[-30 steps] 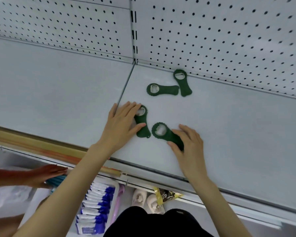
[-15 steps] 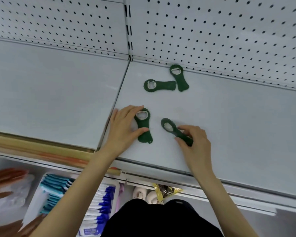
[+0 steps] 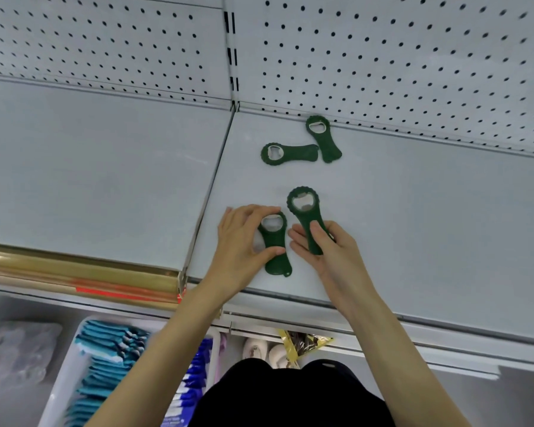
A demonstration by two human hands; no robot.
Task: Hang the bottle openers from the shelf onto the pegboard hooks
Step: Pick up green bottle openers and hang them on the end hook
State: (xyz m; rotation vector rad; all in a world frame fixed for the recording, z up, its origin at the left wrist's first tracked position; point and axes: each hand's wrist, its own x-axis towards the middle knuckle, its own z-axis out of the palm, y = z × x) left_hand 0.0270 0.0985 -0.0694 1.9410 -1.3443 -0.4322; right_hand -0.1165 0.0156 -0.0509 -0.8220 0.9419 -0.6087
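Note:
Several dark green bottle openers are on the white shelf [image 3: 413, 229]. My right hand [image 3: 324, 251] grips the handle of one opener [image 3: 304, 211], lifted off the shelf with its ring end pointing away from me. My left hand [image 3: 244, 245] pinches a second opener [image 3: 273, 251] between fingers and thumb; its handle end still rests on the shelf. Two more openers lie near the back: one flat and sideways [image 3: 287, 153], one angled against the pegboard foot [image 3: 322, 138]. The white pegboard [image 3: 383, 57] rises behind the shelf; no hooks show in view.
A vertical slotted upright [image 3: 231, 50] splits the pegboard into two panels. A gold rail [image 3: 74, 269] edges the left shelf. Below the shelf sit a white bin of blue packets [image 3: 105, 359], pale slippers [image 3: 259, 349] and a yellow packet [image 3: 305, 337].
My right hand has lifted its opener off the shelf and turned it upright. My left hand has closed fingers and thumb around the other opener. The other person's hands at lower left have left view.

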